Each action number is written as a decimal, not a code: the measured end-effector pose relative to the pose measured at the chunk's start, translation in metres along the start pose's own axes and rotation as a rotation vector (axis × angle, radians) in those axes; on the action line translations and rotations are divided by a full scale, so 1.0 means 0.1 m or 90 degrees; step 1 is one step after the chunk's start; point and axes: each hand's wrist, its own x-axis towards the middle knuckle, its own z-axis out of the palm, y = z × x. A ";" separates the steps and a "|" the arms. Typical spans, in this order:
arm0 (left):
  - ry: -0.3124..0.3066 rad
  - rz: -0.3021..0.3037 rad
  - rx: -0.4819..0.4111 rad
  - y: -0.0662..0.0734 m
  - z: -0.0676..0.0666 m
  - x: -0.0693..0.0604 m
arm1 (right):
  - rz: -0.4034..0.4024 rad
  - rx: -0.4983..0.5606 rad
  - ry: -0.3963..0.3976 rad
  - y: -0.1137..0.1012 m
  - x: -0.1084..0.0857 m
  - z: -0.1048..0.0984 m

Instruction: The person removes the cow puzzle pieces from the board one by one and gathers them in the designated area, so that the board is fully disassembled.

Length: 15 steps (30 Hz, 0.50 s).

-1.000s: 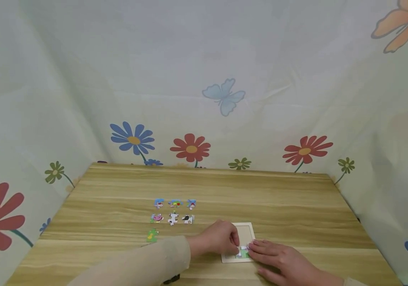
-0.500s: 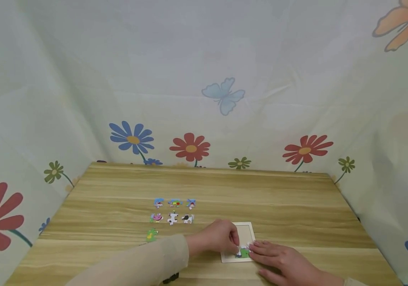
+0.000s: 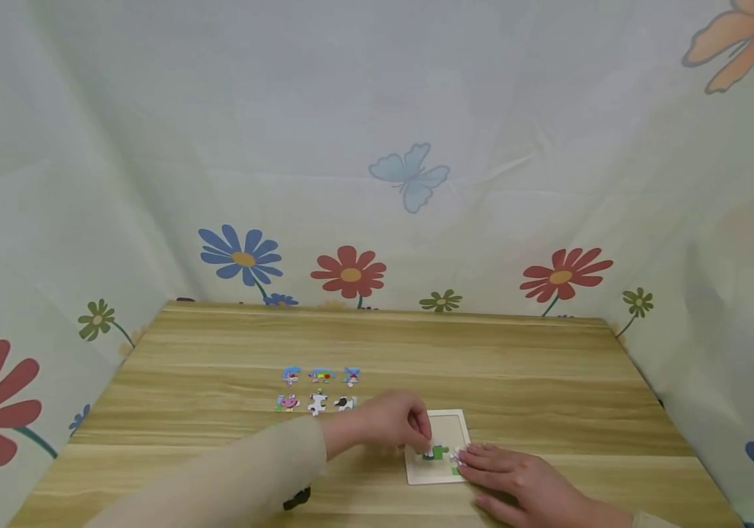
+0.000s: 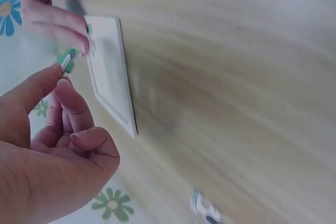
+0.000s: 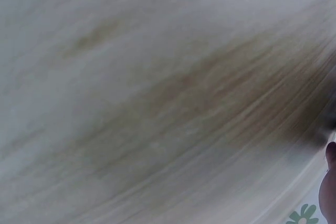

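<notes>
My left hand pinches a green and white jigsaw piece between thumb and index finger, its other fingers curled. In the left wrist view the jigsaw piece is seen nearly edge-on, held up from the puzzle tray. The shallow, pale-rimmed puzzle tray lies flat on the table below that hand. Fingers extended, my right hand rests at the tray's right edge. Its fingertips touch or partly cover another jigsaw piece in the tray's lower right corner. Only a bit of the right hand enters the right wrist view.
Several loose jigsaw pieces lie in rows left of the tray, among them a pink one and a blue one. My left sleeve covers the table's near-left part. A flower-printed curtain stands behind the wooden table.
My left hand has lifted the green and white jigsaw piece from the tray's bottom row, moving slightly up and left. The right hand has stayed in place.
</notes>
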 end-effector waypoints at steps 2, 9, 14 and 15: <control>-0.006 0.002 0.013 -0.03 -0.08 -0.04 | 0.004 0.003 -0.003 0.00 0.00 0.00; -0.014 0.031 0.065 -0.20 -0.42 -0.23 | 0.007 0.012 -0.002 -0.02 0.01 0.00; -0.013 0.030 0.080 -0.38 -0.67 -0.44 | -0.009 -0.006 0.021 0.00 0.01 0.02; -0.012 0.029 0.082 -0.42 -0.71 -0.48 | -0.008 -0.007 0.021 0.00 0.00 0.02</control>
